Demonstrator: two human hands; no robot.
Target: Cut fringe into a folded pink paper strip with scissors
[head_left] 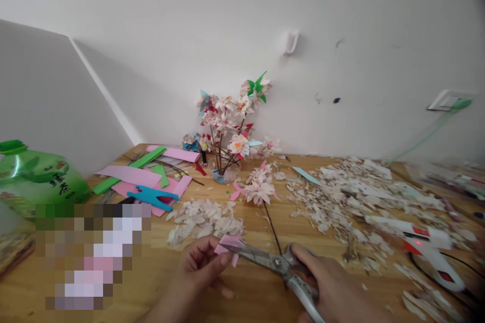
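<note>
My left hand [204, 265] pinches a small piece of pink paper [232, 243] between thumb and fingers, low in the middle of the view. A pair of scissors [278, 262] is in my right hand [329, 282], its blades pointing left and lying across the pink paper. Behind the scissors, a flower [259, 189] with pale pink petals lies on the table, and its thin brown stem [272, 224] passes under the blades. A pile of loose pale petals [208, 219] lies just beyond my left hand.
Flowers on brown stems stand in a clear holder [223, 174] by the wall. Pink strips [131, 175] and green strips [151, 155] lie left, near a green bottle [41, 179]. Dried petals [341, 197] cover the right side, with a white glue gun [432, 247] and its cord.
</note>
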